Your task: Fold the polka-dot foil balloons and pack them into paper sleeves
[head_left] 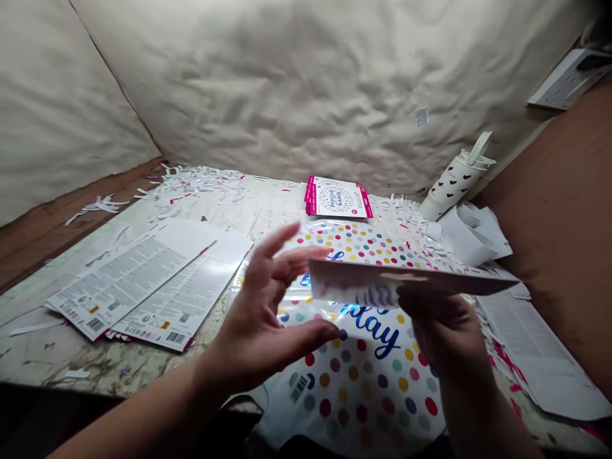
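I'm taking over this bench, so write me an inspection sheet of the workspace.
Surface: pale table, stained and marked near the front edge.
Job's things: thin card held above dotted birthday sheet; pink-edged packs stacked behind; printed cards overlapping at left.
Clutter: paper strips at back left and along the right; crumpled paper beside heart-patterned cup.
Grippers: right hand grips the card; left hand open beside it.
Cables: dark plug-like shape at wall socket; cord unclear.
Surroundings: wrinkled beige wall covering; brown panel at right.

head-worn view — close above, looking forward and down
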{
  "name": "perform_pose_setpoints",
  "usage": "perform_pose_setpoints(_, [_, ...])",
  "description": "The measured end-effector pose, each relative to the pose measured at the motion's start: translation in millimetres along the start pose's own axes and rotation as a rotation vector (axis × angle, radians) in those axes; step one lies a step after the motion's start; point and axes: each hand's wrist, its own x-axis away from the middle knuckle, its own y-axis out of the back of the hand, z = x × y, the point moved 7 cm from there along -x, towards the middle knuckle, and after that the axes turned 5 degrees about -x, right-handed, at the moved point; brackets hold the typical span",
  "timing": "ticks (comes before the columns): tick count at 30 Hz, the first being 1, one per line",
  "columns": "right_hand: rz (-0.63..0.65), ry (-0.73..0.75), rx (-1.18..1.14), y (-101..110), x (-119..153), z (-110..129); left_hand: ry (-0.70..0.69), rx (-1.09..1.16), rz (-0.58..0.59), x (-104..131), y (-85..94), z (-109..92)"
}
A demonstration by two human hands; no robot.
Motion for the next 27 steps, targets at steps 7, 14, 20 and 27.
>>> perform_pose_setpoints(7, [-0.133, -0.270, -0.087, 24.4, -3.8, -44.4, -0.200, -0.913, -0.120, -22.6, 71.8, 52.4])
perform_pose_setpoints(14, [-0.094, -0.448, 0.279, 51.6, 37.3, -71.8, 0.384, -1.285, 0.351, -108.3, 80.2, 238.0])
perform_pose_setpoints(20, [0.616, -0.028, 0.748, 5.7, 80.6, -39.3, 0.461, -1.233, 0.437, -148.3, 44.3, 261.4])
perform_pose_setpoints(27, [0.739, 0.260, 0.748, -1.9, 132.5, -22.3, 0.142, -0.698, 0.838, -27.2, -48.5, 110.0])
